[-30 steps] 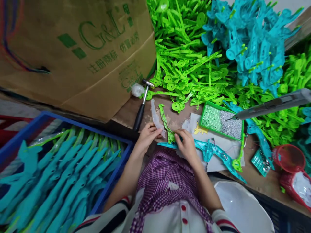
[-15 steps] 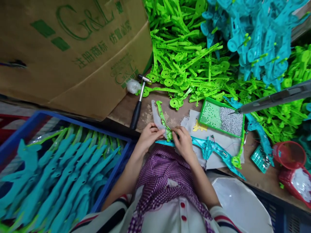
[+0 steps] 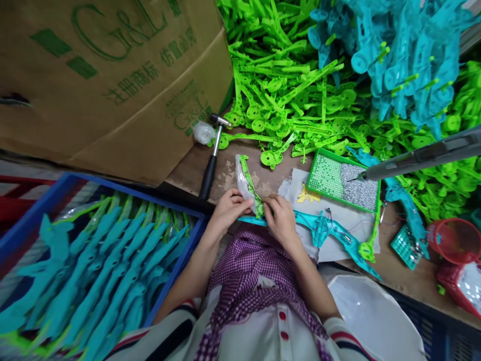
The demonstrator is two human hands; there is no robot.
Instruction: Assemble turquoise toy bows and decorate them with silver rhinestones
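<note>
My left hand (image 3: 228,208) pinches a clear plastic sleeve (image 3: 242,181) that lies over a thin green plastic part (image 3: 248,179). My right hand (image 3: 280,219) is closed on the near end of that same green part, just above a teal plastic piece (image 3: 323,231) lying across the table's front edge. Both hands meet close together in front of my checked apron.
A black-handled hammer (image 3: 211,160) lies left of my hands beside a big cardboard box (image 3: 112,85). Piles of green (image 3: 285,95) and teal parts (image 3: 394,55) fill the back. A green tray (image 3: 343,181) of small pieces, a grey tool (image 3: 421,156), red baskets (image 3: 453,240) and a blue crate (image 3: 90,271) stand around.
The clear sleeve has slid over the green part, which now lies more inside it. My hands stayed close together; the view shifted slightly.
</note>
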